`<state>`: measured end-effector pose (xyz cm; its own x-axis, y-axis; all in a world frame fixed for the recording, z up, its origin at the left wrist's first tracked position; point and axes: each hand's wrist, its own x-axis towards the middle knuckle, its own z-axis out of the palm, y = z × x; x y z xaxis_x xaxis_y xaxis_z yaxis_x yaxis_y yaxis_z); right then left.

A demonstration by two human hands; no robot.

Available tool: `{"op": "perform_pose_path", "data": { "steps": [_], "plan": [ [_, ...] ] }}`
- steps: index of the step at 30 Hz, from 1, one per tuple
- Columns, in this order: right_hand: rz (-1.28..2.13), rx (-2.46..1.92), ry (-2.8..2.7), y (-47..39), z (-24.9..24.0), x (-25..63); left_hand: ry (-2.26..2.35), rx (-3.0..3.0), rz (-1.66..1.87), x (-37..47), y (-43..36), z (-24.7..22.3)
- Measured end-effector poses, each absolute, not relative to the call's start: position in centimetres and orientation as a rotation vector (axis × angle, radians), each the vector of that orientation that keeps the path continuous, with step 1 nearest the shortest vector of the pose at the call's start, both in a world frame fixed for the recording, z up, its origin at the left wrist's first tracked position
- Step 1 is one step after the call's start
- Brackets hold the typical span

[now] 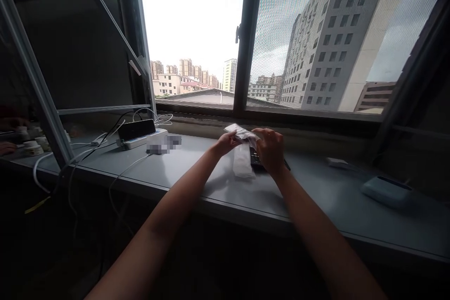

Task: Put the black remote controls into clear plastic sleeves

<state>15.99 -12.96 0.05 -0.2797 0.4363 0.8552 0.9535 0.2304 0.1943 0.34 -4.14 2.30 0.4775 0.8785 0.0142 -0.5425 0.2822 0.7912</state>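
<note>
Above the grey table, my left hand (225,143) grips one end of a clear plastic bag (236,128) with something pale inside that I cannot make out. My right hand (270,150) has its fingers closed on the bag's other end. Below the hands, a white plastic packet (243,164) lies on the table. Partly hidden behind it and my right hand is a black calculator or small keyboard (258,158), with rows of keys showing.
A white power strip (146,139) with a dark phone (137,129) leaning on it stands left, with cables around. A blue-grey box (386,191) and a small white box (337,163) sit right. A metal post (38,70) rises at left; beyond it are jars (32,147) and another person's hand (7,148).
</note>
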Motion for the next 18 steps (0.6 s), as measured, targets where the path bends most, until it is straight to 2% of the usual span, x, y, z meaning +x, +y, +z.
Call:
{"op": "perform_pose_path", "data": {
  "steps": [6, 18],
  "plan": [
    [-0.981, -1.256, -1.933, -13.6, 0.4, 15.9, 0.547, 0.9, 0.987, 0.6, -3.5, 1.7],
    [-0.924, -1.184, -1.953, -13.8, 0.6, 15.6, 0.867, 0.631, 1.371, -0.9, -0.8, 0.5]
  ]
}}
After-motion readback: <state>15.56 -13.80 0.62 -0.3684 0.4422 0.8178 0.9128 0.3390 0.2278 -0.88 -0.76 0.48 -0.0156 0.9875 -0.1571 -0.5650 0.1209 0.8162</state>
